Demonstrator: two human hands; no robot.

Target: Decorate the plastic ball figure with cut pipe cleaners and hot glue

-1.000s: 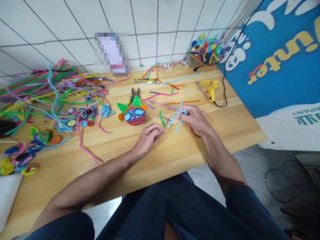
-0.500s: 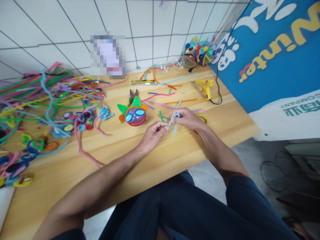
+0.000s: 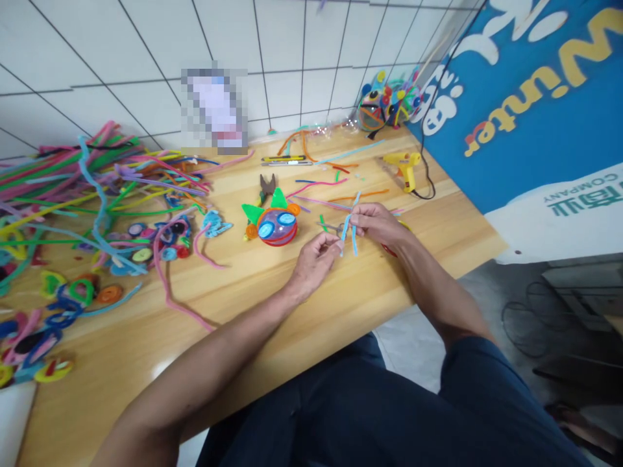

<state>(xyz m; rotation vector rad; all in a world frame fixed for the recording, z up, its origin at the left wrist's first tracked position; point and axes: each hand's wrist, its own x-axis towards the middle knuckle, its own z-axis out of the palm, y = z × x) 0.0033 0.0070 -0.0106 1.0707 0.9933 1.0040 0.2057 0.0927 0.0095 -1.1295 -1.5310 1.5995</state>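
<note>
Both my hands meet over the wooden table [image 3: 272, 305] on a light blue pipe cleaner [image 3: 346, 226]. My right hand [image 3: 377, 224] pinches its upper part, fingers closed. My left hand [image 3: 317, 258] is curled with its fingertips at the lower end of the same pipe cleaner. Just left of my hands sits a round craft fish [image 3: 276, 224] with green fins, blue eyes and orange curls. Scissors [image 3: 329, 227] lie under my hands, mostly hidden.
A big heap of coloured pipe cleaners [image 3: 92, 181] and coiled shapes [image 3: 58, 298] fills the left side. Pliers [image 3: 267, 185], a utility knife [image 3: 282, 159], a yellow glue gun [image 3: 405, 167] with black cord, and another colourful craft [image 3: 387, 104] lie further back. A blue banner [image 3: 525, 97] stands on the right.
My left hand has moved right from the bare table to the blue pipe cleaner held by my right hand. The pipe cleaner's loop now looks pulled straighter.
</note>
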